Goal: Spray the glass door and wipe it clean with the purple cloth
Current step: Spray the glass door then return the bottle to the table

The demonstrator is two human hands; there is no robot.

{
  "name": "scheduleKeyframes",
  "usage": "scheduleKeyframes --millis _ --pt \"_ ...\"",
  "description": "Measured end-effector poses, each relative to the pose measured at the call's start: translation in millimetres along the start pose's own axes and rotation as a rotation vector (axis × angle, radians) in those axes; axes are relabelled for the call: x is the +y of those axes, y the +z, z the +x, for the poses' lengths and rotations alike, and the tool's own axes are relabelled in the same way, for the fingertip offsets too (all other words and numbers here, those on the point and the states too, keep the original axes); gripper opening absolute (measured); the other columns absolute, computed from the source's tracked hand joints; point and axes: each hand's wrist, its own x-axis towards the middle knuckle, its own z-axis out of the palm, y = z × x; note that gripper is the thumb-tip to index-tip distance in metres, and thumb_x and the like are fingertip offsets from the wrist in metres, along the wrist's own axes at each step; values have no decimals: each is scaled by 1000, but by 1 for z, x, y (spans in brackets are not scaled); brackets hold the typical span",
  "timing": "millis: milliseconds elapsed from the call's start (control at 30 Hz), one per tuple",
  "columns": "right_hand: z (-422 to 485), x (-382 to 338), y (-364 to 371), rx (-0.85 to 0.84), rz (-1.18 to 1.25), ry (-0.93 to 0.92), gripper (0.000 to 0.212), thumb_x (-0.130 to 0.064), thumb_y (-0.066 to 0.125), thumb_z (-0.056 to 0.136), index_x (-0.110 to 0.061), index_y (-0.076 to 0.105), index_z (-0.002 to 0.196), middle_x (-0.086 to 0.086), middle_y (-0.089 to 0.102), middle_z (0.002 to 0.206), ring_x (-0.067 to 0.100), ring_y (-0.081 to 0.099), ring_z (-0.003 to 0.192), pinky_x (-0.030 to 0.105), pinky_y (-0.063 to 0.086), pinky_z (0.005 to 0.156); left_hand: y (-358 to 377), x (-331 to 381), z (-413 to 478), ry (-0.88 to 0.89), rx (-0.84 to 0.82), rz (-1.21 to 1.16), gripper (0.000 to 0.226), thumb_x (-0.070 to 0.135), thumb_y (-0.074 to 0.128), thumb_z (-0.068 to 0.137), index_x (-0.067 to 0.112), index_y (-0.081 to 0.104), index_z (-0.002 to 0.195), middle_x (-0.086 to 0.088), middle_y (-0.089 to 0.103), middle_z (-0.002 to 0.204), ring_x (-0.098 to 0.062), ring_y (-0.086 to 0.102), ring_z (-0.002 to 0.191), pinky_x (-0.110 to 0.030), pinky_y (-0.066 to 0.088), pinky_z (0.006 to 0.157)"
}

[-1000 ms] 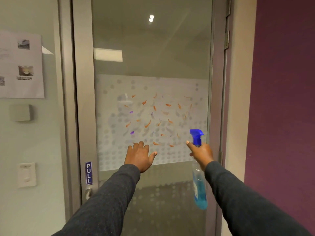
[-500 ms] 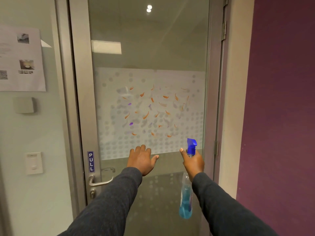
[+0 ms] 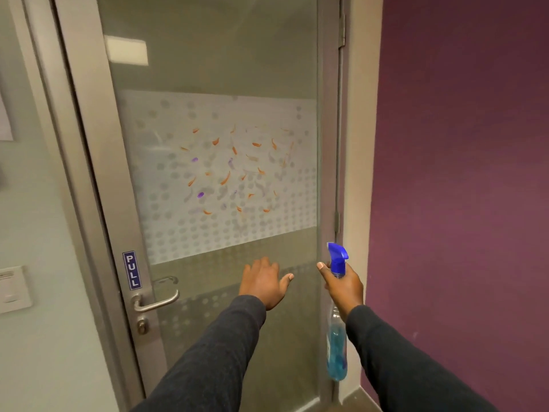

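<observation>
fingers [image 3: 325,270] grip one spray bottle [image 3: 337,349] | left hand [image 3: 263,282] spread | one glass door [image 3: 208,69]

Blue spray bottle [image 3: 337,349]; orange-smeared dotted glass door [image 3: 225,179].

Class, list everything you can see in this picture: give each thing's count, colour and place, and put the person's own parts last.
glass door: one, grey frame, centre
smears: many, orange and purple, on frosted band
PULL sign: one, blue, left frame
door handle: one, silver, below sign
wall switch: one, white, far left
purple wall: one, right
spray bottle: one, blue, in right hand
left hand: open, empty, near glass
right hand: grips bottle neck
</observation>
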Motion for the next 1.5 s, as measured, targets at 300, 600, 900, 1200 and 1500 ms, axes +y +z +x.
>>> scheduleKeyframes --millis 300,600,900,1200,1500 --pt "-108 15 -40 139 -56 80 28 -39 76 89 -15 67 100 7 73 95 31 70 96 49 58 93 28 40 -77 244 -96 -95 60 60 27 103 15 57 128 -11 55 131 -30 50 121 -46 40 102" --pt "-216 24 -116 309 -105 151 24 -40 80 85 -21 67 93 0 75 91 20 76 90 41 59 90 36 111 -165 442 -138 -219 58 60 31 102 15 59 125 -9 58 126 -28 53 117 -44 41 99" --pt "-362 12 -218 472 -116 200 30 -41 79 85 -17 70 100 2 76 96 16 74 92 23 52 76 8 205 -292 637 -181 -279 57 59 33 102 15 58 127 -10 57 129 -29 52 119 -46 40 101" --pt "-559 -8 -336 692 -129 233 32 -39 78 87 -11 68 99 2 74 94 14 73 89 26 51 78 -41 302 -473 869 -206 -340 55 60 33 102 17 59 125 -8 57 125 -27 52 117 -43 41 99" --pt "-737 -38 -423 1050 -228 310 40 -47 79 84 -10 69 98 14 75 97 30 72 97 36 55 84 -93 394 -621 1208 -223 -388 55 60 33 101 17 60 119 -8 57 123 -29 52 117 -44 38 95"
